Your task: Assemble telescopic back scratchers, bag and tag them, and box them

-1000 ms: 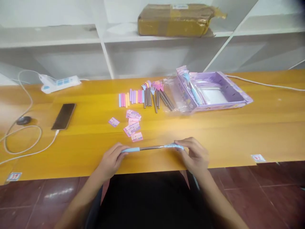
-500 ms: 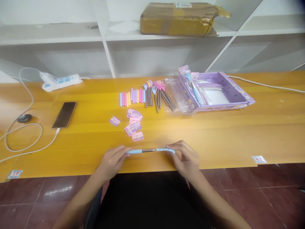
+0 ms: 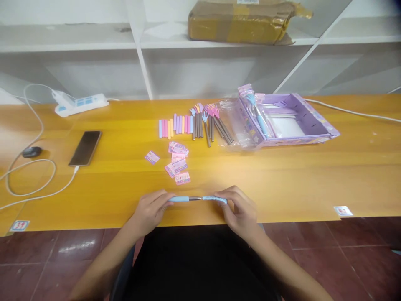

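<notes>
Two bare hands hold one back scratcher [image 3: 195, 198] level between them, over the near edge of the wooden table [image 3: 282, 179]. The left hand [image 3: 151, 210] has its fingers closed on the end of the one light-blue grip [image 3: 181, 199]; the right hand [image 3: 240, 211] pinches the one light-blue claw head [image 3: 214, 198] between thumb and fingers, and a short length of metal shaft shows between the two blue parts. Beyond them, twelve coloured sleeves [image 3: 183, 124] lie in two side-by-side groups, five at left and seven at right: two blue, four pink, three orange and three purple. Just right of these is a bunch of metal-shafted scratchers [image 3: 209, 130], at least two with blue heads; the rest overlap too much to count. Nearer the hands, one small printed card [image 3: 152, 157] sits apart at left, beside an overlapping pile of several more. At far right stands one open purple box [image 3: 316, 115], with one bagged blue-headed scratcher [image 3: 260, 117] leaning at its left side. One smartphone [image 3: 85, 148] and one white power strip [image 3: 83, 104] lie at left; one taped cardboard parcel [image 3: 241, 23] rests on the shelf.
</notes>
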A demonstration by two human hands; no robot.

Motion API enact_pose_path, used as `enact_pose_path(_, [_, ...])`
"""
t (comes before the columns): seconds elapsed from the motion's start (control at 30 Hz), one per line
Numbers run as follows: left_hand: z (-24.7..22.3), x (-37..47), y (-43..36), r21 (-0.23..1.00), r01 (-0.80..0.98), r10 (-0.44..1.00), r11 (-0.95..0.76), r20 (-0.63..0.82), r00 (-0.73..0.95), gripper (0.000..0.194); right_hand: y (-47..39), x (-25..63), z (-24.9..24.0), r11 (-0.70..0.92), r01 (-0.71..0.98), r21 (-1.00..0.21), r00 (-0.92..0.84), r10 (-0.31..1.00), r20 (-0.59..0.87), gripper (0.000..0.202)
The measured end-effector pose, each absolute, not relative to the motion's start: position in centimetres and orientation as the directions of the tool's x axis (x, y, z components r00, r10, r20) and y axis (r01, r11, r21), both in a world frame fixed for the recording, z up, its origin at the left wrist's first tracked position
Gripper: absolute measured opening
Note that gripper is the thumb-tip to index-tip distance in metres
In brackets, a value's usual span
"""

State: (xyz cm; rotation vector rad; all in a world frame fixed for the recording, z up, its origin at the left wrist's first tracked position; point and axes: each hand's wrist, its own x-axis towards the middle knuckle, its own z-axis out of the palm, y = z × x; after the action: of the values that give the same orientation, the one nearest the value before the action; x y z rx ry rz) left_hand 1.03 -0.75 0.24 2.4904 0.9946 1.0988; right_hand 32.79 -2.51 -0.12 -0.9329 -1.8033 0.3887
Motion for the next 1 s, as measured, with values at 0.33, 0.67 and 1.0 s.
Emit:
enact_pose_path(0.33, [0.6,2.4,-1.4,0.405,0.605,0.726,-0.685,0.317,0.610,0.034,-1.5,34.6,0.4,0.640,0.542,-0.544,-0.343,0.760,0.553,0.033])
enact_pose_path(0.67, [0.5,3.1,-2.2,0.178,0.596,0.609,-0.783,0.415,0.676,0.025,-2.1,33.1,1.6,0.761,0.561,-0.325,-0.539,0.634,0.555,0.022])
enact_pose_path(1.0, [3.0,-3.0,-1.5,-0.089,0.648,0.585,-0.756,0.352,0.731,0.051,-0.5,42.5,1.6,0.675,0.717,-0.174,-0.430,0.625,0.652,0.030])
